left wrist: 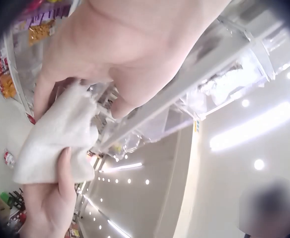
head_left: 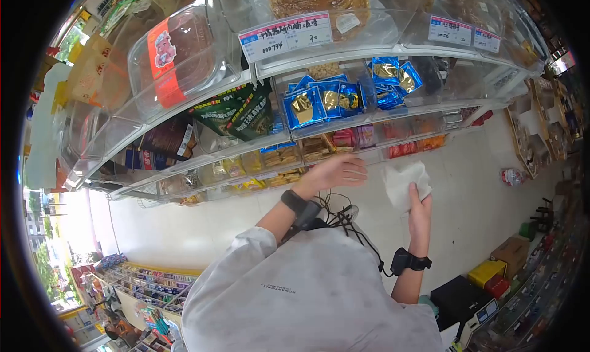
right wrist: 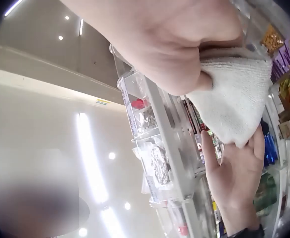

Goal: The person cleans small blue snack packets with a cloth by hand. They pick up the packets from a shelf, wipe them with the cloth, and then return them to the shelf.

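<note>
A white folded cloth [head_left: 405, 183] with a towel-like weave hangs in front of the person's body. The right hand [head_left: 420, 212] pinches it, thumb lying across its near face. In the right wrist view the cloth [right wrist: 234, 96] fans out below that hand's fingers. The left hand [head_left: 335, 172] is held to the left of the cloth, fingers extended toward it and holding nothing; a gap shows between them in the head view. From the right wrist, the left hand's fingertips overlap the cloth's lower edge. Both wrists wear black camera straps.
Clear-sided shelf bins [head_left: 332, 121] curve close in front of both hands, stocked with blue-and-gold packets [head_left: 326, 103], a green bag [head_left: 236, 112] and a lidded plastic box [head_left: 178, 57]. Black cables [head_left: 338, 207] hang at the person's chest. Cardboard and yellow boxes [head_left: 488, 271] stand at the right.
</note>
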The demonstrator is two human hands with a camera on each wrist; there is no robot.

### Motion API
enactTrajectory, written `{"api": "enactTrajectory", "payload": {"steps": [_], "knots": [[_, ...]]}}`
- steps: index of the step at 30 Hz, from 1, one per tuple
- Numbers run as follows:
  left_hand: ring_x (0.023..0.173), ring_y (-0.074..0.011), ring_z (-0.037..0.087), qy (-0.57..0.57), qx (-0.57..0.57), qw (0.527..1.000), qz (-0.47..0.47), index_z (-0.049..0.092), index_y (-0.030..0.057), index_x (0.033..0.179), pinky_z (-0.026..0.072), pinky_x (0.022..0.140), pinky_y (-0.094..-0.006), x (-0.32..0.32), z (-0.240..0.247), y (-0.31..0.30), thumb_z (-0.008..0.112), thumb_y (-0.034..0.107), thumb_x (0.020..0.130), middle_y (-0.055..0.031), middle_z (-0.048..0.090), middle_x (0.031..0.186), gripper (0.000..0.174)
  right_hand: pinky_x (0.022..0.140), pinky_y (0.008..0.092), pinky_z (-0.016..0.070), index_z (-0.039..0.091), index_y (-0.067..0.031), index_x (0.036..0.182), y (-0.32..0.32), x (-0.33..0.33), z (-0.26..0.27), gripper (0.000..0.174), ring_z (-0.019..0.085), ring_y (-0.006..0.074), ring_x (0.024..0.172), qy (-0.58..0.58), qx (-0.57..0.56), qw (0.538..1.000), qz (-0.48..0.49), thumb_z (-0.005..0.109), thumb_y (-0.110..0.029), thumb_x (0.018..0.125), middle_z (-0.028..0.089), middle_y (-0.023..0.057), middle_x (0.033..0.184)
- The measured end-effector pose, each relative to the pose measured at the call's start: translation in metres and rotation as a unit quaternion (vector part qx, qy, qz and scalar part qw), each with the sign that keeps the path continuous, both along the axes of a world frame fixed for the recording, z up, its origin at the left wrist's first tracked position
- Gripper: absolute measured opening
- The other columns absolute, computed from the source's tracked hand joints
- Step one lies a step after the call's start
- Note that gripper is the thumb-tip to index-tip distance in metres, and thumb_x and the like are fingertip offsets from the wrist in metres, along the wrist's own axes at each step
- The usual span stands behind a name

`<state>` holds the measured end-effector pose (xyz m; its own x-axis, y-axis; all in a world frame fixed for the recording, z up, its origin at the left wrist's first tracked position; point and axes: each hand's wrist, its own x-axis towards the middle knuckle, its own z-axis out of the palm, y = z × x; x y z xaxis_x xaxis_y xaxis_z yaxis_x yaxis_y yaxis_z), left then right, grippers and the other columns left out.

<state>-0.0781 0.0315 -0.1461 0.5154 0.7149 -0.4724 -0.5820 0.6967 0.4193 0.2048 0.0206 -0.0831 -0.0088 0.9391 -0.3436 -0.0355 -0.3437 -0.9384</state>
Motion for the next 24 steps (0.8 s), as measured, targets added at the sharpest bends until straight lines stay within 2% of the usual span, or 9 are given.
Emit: {"api": "enactTrajectory", "payload": {"steps": [3,5,6,8,9,11,13,17,24], "knots": [[0.1,-0.0254,0.064,-0.108,-0.117,0.977,0.14,0.06,-0.0024,0.119,0.0531,0.083,-0.0338,-0.049,-0.094,-0.005,0.057,0.03,0.1,-0.0137,0.067,0.109,0.038,0.098,0.0303,0.0442,0.054,0.0054,0.132,-0.009,-0.001,-0.01,0.042,0.057,0.0149,0.113,0.002,-0.022,1.0,-0.006,0.061,-0.023,0.101,0.062,0.0079,0.126],[0.101,-0.0226,0.065,-0.07,-0.031,0.972,0.221,0.06,0.0006,0.123,0.0535,0.087,-0.0326,-0.093,-0.192,-0.022,0.058,0.025,0.099,-0.0112,0.065,0.116,0.034,0.098,0.0308,0.0446,0.055,0.0047,0.131,-0.015,-0.002,-0.017,0.041,0.057,0.0151,0.113,0.011,-0.044,0.999,0.003,0.061,-0.022,0.1,0.062,0.0077,0.126],[0.104,-0.0217,0.065,0.129,0.067,0.962,0.229,0.06,0.0011,0.124,0.0527,0.089,-0.033,-0.106,-0.198,-0.037,0.059,0.022,0.099,-0.0122,0.066,0.116,0.033,0.098,0.031,0.0446,0.055,0.0042,0.131,-0.017,-0.004,-0.019,0.041,0.057,0.0153,0.113,0.013,-0.058,0.998,0.012,0.062,-0.022,0.1,0.062,0.0077,0.126],[0.109,-0.0237,0.063,0.078,0.021,0.935,0.346,0.06,0.0025,0.127,0.0504,0.095,-0.0387,-0.145,-0.249,-0.049,0.061,0.017,0.096,-0.0149,0.067,0.116,0.034,0.102,0.0316,0.0434,0.054,0.0029,0.132,-0.027,-0.004,-0.032,0.041,0.057,0.0163,0.116,-0.003,-0.065,0.998,-0.023,0.063,-0.02,0.099,0.062,0.0085,0.128],[0.102,-0.0255,0.064,0.276,0.169,0.899,0.295,0.063,0.0054,0.118,0.0512,0.089,-0.0402,-0.16,-0.264,-0.048,0.064,0.018,0.094,-0.0141,0.067,0.107,0.027,0.103,0.0326,0.0426,0.052,0.0027,0.135,-0.03,-0.003,-0.044,0.044,0.056,0.0173,0.119,0.01,-0.054,0.998,-0.032,0.063,-0.019,0.099,0.06,0.009,0.131],[0.088,-0.0292,0.066,0.785,0.293,0.515,0.182,0.069,0.0113,0.102,0.0527,0.076,-0.0431,-0.191,-0.293,-0.046,0.068,0.02,0.091,-0.0125,0.068,0.09,0.014,0.109,0.0376,0.0397,0.046,0.0003,0.141,-0.04,0.01,-0.081,0.048,0.052,0.0201,0.127,0.018,-0.089,0.994,-0.059,0.063,-0.013,0.098,0.056,0.0101,0.137],[0.098,-0.0392,0.066,0.804,0.256,0.523,0.122,0.07,0.0078,0.101,0.0506,0.081,-0.0496,-0.226,-0.387,-0.048,0.063,0.018,0.09,-0.0208,0.07,0.098,0.017,0.108,0.0367,0.0401,0.044,0.0006,0.141,-0.048,0.002,-0.074,0.048,0.053,0.0199,0.126,0.053,-0.098,0.993,-0.039,0.062,-0.016,0.099,0.056,0.0104,0.136],[0.101,-0.0391,0.065,0.796,-0.018,0.599,-0.084,0.069,0.0075,0.104,0.0489,0.084,-0.0497,-0.21,-0.383,-0.038,0.062,0.019,0.09,-0.0207,0.069,0.102,0.019,0.108,0.0365,0.0402,0.044,0.0008,0.141,-0.026,-0.031,-0.08,0.048,0.053,0.0198,0.125,0.05,-0.133,0.99,-0.014,0.061,-0.017,0.1,0.057,0.0105,0.135],[0.106,-0.0389,0.062,0.782,-0.058,0.607,-0.124,0.068,0.0071,0.109,0.046,0.089,-0.0498,-0.209,-0.393,-0.013,0.062,0.019,0.09,-0.0205,0.067,0.108,0.024,0.108,0.0361,0.0404,0.045,0.0012,0.14,-0.002,-0.071,-0.082,0.047,0.053,0.0197,0.125,0.058,-0.139,0.988,0.025,0.061,-0.017,0.1,0.057,0.0107,0.135]]}}
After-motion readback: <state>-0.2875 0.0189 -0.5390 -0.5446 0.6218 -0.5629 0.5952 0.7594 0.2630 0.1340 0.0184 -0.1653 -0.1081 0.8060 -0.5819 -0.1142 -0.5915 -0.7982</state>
